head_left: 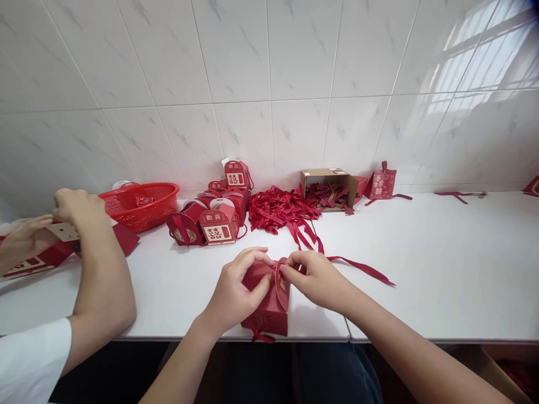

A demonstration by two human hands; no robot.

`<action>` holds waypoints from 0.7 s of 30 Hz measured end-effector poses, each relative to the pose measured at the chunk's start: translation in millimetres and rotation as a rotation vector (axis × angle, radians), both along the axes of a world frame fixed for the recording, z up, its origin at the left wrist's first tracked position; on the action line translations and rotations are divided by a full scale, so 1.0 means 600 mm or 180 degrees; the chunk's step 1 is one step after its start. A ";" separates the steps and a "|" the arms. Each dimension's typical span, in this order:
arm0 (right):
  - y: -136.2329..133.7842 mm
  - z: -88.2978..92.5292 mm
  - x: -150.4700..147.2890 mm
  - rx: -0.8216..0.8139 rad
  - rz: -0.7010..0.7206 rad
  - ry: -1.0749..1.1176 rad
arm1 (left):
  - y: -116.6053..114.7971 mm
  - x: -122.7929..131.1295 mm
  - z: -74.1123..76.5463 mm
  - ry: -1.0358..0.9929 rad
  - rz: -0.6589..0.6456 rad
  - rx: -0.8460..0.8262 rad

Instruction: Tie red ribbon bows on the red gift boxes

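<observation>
A red gift box stands at the table's front edge, a twisted red cord hanging from its lower front. On the box's left side is my left hand, its fingers curved over the top and the thumb against the upper flap. My right hand pinches the rounded top flap from the right between thumb and fingers. Behind my hands lies a heap of red ribbons, with one long ribbon trailing to the right.
Several finished red boxes stand back left, beside a red plastic basket. Another person's hands handle red boxes at far left. An open cardboard box and a red bag stand near the tiled wall.
</observation>
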State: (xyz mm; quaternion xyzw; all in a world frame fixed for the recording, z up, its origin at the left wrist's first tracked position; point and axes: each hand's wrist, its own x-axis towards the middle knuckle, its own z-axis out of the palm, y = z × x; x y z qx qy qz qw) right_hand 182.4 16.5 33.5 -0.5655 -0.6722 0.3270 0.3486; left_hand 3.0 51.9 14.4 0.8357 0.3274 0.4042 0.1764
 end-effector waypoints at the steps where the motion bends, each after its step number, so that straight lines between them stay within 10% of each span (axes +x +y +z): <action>1: -0.001 0.001 -0.002 -0.0042 0.0031 0.0024 | 0.001 0.001 0.000 0.0018 -0.0041 0.0028; 13: -0.002 0.001 -0.005 0.0948 -0.0118 0.0293 | 0.002 0.009 0.001 -0.0956 0.0266 0.0486; 17: -0.003 0.029 -0.006 0.0679 0.0287 0.1143 | -0.003 0.003 0.016 -0.1181 0.0350 0.0447; 21: -0.044 0.079 0.032 0.1458 -0.0217 0.2002 | -0.008 -0.021 0.004 -0.0843 0.0364 -0.0374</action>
